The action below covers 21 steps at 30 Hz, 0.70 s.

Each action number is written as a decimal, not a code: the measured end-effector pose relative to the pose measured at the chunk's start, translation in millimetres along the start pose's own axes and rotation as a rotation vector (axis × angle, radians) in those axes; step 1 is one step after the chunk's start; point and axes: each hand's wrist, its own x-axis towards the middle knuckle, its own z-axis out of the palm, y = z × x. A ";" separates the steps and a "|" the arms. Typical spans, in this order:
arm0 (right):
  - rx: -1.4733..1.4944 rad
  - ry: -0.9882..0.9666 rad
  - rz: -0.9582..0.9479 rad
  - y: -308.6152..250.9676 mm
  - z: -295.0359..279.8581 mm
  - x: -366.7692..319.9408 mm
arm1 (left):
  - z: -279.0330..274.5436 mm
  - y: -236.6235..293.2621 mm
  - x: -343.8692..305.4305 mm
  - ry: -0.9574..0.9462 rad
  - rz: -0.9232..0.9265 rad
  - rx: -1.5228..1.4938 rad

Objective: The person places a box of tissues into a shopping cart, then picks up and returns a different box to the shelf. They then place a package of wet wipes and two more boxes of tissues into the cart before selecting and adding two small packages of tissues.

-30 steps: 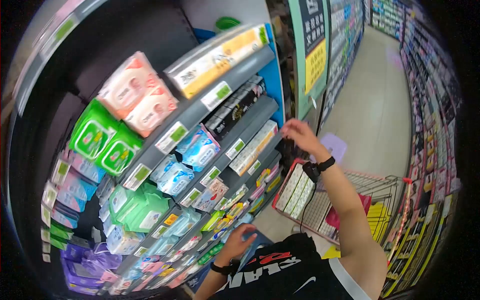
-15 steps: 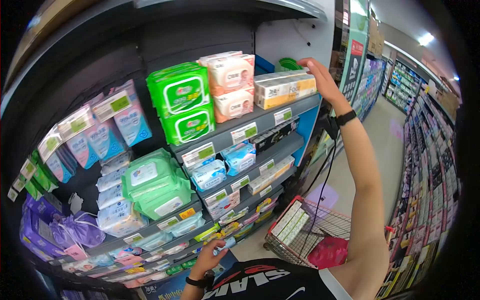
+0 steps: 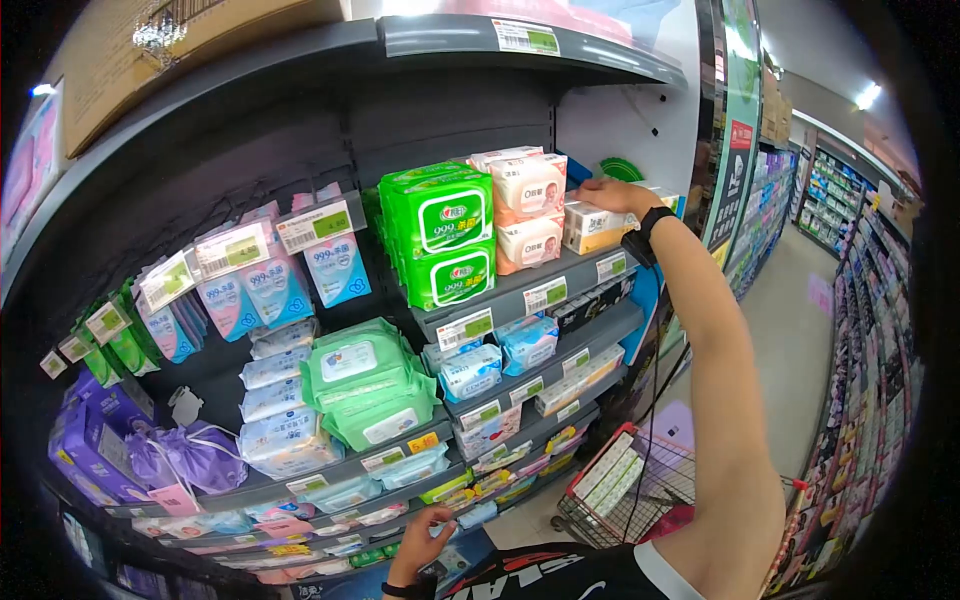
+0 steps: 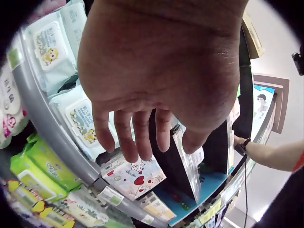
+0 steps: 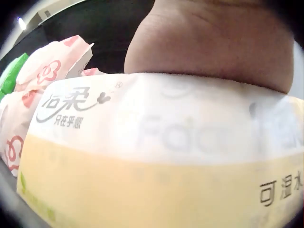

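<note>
My right hand [image 3: 612,197] lies over the top of a white-and-yellow tissue pack [image 3: 592,232] at the right end of an upper shelf. In the right wrist view, the heel of that hand sits at the upper rear edge of the tissue pack [image 5: 142,156], and its fingers are hidden behind the pack. Just left of it stand stacked pink-and-white wipes packs [image 3: 528,195] and green wipes packs [image 3: 452,212]. My left hand [image 3: 425,540] hangs low before the shelves, fingers loosely bent and holding nothing. Pale wipes packs [image 4: 78,118] show beyond it in the left wrist view.
A wire shopping cart [image 3: 665,465] with boxes stands at lower right, beside the aisle floor [image 3: 775,370]. Shelf lips with price tags [image 3: 545,296] jut out in tiers. Mint-green wipes packs [image 3: 360,380] and a purple bag [image 3: 185,465] fill the left shelf.
My right hand has risen from beside the lower shelves to the tissue pack and come down over it. The head view has swung up and left. The left hand stays low and relaxed.
</note>
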 end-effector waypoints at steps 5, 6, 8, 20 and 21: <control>-0.073 -0.068 0.024 -14.6 -9.9 -10.9 | 11.5 -15.6 -12.0 0.003 0.001 -0.026; -0.084 -0.068 0.028 -14.7 -9.9 -10.6 | 13.2 -10.4 -13.1 -0.006 -0.011 -0.014; -0.136 -0.066 0.010 -17.3 -10.1 -11.8 | 16.9 4.8 -15.1 -0.009 -0.022 -0.012; -0.115 0.124 -0.099 7.0 1.7 0.1 | 53.7 21.3 -10.4 -0.065 0.029 0.047; -0.122 0.141 -0.114 7.7 -0.6 -2.2 | 56.2 21.3 -10.6 -0.050 0.040 0.055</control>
